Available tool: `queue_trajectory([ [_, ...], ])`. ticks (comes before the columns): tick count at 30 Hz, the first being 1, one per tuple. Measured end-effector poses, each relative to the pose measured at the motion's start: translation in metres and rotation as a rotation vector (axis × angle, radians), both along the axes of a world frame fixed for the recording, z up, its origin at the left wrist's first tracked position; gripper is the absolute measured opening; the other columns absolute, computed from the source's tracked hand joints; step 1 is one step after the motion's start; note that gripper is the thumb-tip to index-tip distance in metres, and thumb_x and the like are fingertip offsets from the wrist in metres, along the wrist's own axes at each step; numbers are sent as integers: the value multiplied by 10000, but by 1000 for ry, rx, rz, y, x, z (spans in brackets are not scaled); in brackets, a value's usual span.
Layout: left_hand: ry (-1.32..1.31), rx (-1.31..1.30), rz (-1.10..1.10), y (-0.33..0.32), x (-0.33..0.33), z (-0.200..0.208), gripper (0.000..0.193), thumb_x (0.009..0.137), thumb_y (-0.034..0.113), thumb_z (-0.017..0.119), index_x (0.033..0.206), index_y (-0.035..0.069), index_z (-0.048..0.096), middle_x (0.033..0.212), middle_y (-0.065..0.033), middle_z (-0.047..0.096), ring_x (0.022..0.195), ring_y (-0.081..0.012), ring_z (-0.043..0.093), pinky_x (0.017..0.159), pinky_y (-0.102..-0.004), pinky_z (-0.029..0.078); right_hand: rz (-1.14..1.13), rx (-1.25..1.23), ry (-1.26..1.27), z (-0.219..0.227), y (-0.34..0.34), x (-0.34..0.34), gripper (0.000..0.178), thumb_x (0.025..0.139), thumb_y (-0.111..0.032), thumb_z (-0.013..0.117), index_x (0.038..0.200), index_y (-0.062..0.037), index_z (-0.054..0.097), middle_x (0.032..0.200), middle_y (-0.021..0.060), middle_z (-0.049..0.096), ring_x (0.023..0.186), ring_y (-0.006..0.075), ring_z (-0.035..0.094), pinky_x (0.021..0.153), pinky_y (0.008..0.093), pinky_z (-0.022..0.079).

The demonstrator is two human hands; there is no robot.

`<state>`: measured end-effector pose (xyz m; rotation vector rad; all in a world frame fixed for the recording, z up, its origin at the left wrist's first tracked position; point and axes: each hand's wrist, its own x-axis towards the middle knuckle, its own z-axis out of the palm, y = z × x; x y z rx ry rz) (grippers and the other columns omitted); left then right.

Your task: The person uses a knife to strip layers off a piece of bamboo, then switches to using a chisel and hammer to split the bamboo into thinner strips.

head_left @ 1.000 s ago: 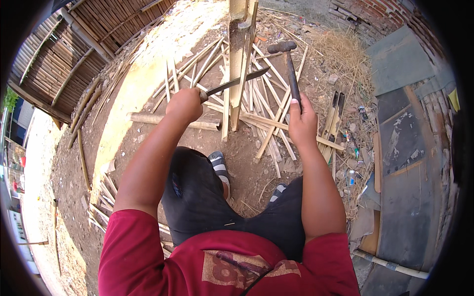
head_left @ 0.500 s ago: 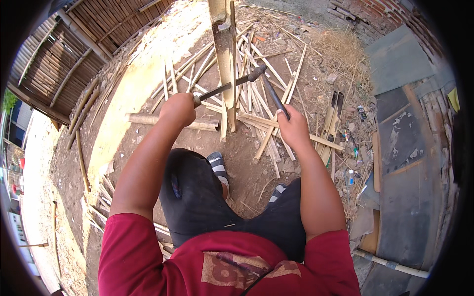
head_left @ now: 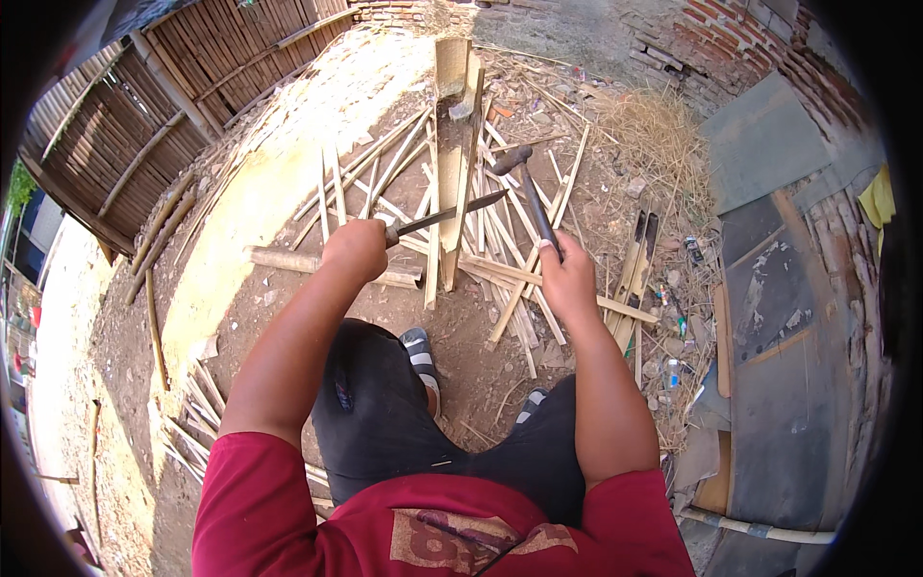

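While the knife (head_left: 447,215) is gripped at its handle by the left hand (head_left: 354,252), the hammer (head_left: 538,205) is held by the right hand (head_left: 569,279). Both hands are closed, the left around the knife's handle, the right around the lower part of the hammer's; they are kept well apart.

The knife is held across the split bamboo piece (head_left: 449,173), in front of the body. Its long axis is laid nearly level, with the tip pointed to the right and slightly away. How deep the blade is set in the bamboo cannot be told. The hammer's handle is tilted away and to the left, and its head is seen just beyond the knife's tip, with a small gap between. The bamboo piece is stood upright, its hollow inner side shown and its lower end near the ground.

Pale strips (head_left: 625,309) are scattered around it, and a thick pole (head_left: 288,259) is laid crosswise to its left. On the red shirt (head_left: 336,540) a tan printed panel (head_left: 411,540) with large characters is worn, partly creased. Any label on the small bottle (head_left: 673,372) is too small to be read.
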<state>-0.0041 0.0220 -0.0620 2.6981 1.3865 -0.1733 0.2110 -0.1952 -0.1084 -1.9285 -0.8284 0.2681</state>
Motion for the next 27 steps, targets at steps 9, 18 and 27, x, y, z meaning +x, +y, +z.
queue_trajectory([
  [9, 27, 1, -32, 6, 8, -3, 214, 924, 182, 611, 1084, 93, 722, 1043, -177, 734, 994, -360, 706, 866, -462, 564, 38, -195, -115, -17, -2, -7, 362, 972, -254, 573, 1229, -4, 621, 828, 218, 699, 807, 386, 710, 727, 455, 537],
  [18, 12, -16, -7, 14, 1, -15, 233, 961, 217, 599, 1093, 64, 715, 1072, -192, 727, 1012, -374, 703, 869, -482, 563, -34, 175, -127, -9, 6, -25, 349, 1019, -272, 525, 1267, -35, 586, 884, 266, 683, 884, 437, 690, 751, 500, 519],
  [27, -32, -28, 2, 16, 5, -31, 235, 970, 220, 600, 1109, 60, 700, 1073, -201, 723, 1010, -381, 696, 881, -480, 554, -49, 178, -164, -2, 10, -16, 388, 1077, -346, 428, 1222, -27, 595, 790, 216, 657, 764, 438, 658, 702, 515, 500],
])
